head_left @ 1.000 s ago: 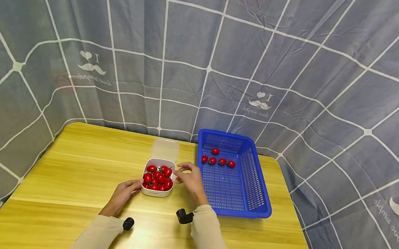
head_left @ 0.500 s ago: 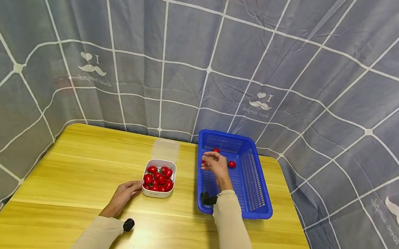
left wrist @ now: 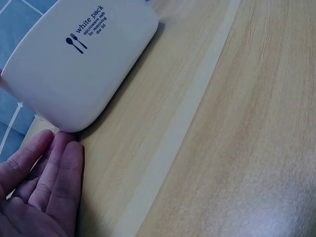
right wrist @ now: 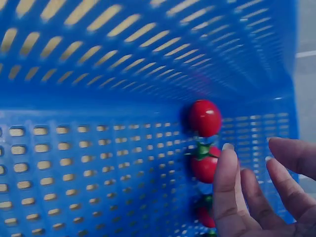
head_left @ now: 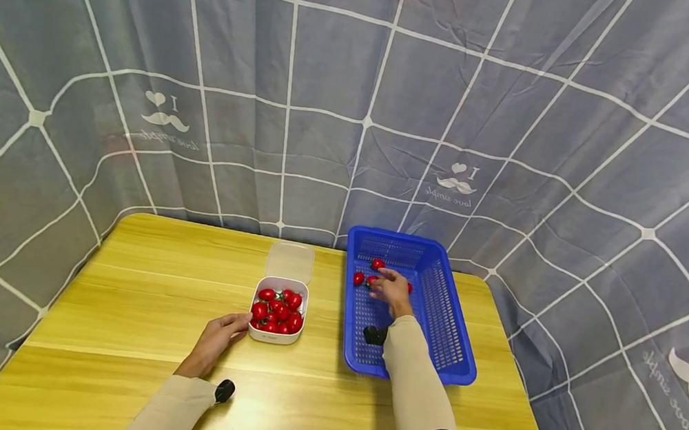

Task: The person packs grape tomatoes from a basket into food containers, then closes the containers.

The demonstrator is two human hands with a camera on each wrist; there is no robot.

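Observation:
My left hand has its fingertips against the near-left corner of a white lunch box holding several cherry tomatoes. In the left wrist view its fingers lie nearly straight, touching the box. Inside the blue basket, my right hand hovers over a row of small red tomatoes, partly covering them. The right wrist view shows its fingers spread apart with nothing between them. One fingertip overlaps a green-stemmed tomato; whether it touches cannot be told.
Behind the lunch box lies its pale lid, flipped back. One more tomato sits farther back in the basket. The wooden table ends at a grey checked curtain. The basket's raised perforated walls surround my right hand.
My right hand has gone from beside the lunch box into the blue basket, then shifted a little right over the tomatoes. My left hand has stayed at the box.

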